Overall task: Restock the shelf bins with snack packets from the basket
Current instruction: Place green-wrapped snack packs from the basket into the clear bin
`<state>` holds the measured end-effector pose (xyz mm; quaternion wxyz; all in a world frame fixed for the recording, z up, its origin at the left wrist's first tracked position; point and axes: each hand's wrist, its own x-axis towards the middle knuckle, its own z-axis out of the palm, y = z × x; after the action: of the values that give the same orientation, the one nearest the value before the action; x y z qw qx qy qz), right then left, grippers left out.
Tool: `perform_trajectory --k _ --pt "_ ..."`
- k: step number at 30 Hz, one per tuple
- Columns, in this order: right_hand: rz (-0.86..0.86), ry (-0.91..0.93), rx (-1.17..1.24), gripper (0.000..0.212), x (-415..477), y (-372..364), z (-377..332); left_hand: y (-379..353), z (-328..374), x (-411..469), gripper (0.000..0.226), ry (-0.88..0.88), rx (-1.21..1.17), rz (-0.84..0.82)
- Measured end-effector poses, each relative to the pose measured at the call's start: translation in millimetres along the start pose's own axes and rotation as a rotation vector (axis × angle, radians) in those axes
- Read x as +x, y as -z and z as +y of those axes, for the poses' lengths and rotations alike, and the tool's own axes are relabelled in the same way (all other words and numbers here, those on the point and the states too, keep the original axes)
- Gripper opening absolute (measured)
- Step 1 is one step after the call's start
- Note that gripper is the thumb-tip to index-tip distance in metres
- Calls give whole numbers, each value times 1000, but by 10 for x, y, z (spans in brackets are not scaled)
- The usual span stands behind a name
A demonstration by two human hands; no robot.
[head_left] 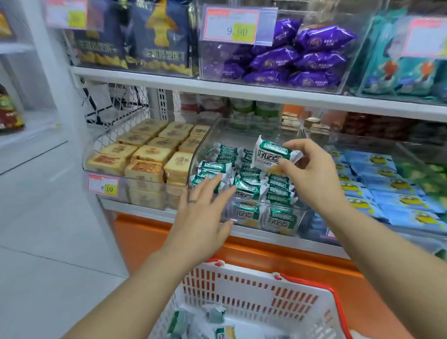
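Head view is all we get, says my workmate. What have your hands got?

My right hand (pixel 312 173) pinches one green-and-white snack packet (pixel 273 151) between thumb and fingertips, tilted, above the clear bin (pixel 206 142). My fingers cover its lower right corner.

And the left?

My left hand (pixel 201 211) is spread flat, fingers straight, gripping nothing. It reaches over the bin's front left corner, where the same green packets (pixel 246 188) lie heaped. My fingers hide the spot, so I cannot tell whether they touch the packets or hover over them.

Where is the stock?

In the white basket (pixel 247 278) with red handles, below my arms and in front of the shelf (pixel 213 85). The bottom edge cuts it off, and my left forearm covers its near left side. The loose packets (pixel 226 335) in it are blurred; I make out green and white, but not a count.

The neighbours?

Yellow packets (pixel 145 154) are stacked in the bin to the left, with a price tag (pixel 103 186) in front reading 8.00. Blue packets (pixel 371 178) lie to the right, smeared by blur. Purple packets (pixel 315 57) fill a bin on the shelf above. The rows behind my bin are too dim to name.
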<state>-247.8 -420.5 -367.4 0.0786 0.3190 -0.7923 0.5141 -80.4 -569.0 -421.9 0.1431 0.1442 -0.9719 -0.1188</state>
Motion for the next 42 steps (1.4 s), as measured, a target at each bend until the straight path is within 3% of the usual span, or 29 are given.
perform_trajectory --k 2,5,9,12,14,19,26,42 --pt "-43 -40 -66 21 179 -220 95 -59 -50 56 73 -4 77 -30" --pt "-255 -103 -210 21 310 -464 265 -131 -40 82 76 4 114 -61" --pt "-498 -175 -203 22 390 -565 310 -206 -106 81 81 13 154 -99" --pt "-668 -157 -189 61 361 -561 293 -259 -166 58 82 34 169 -137" --pt "-740 -47 -264 73 343 -574 284 -284 -173 64 83 44 161 -155" --pt "-703 63 -300 58 415 -533 224 -262 -144 82 83 48 148 -153" --pt "-749 -2 -282 54 487 -419 219 -292 -124 28 86 50 142 -157" --pt "-700 7 -314 81 273 -484 197 -314 -108 7 86 68 135 -165"
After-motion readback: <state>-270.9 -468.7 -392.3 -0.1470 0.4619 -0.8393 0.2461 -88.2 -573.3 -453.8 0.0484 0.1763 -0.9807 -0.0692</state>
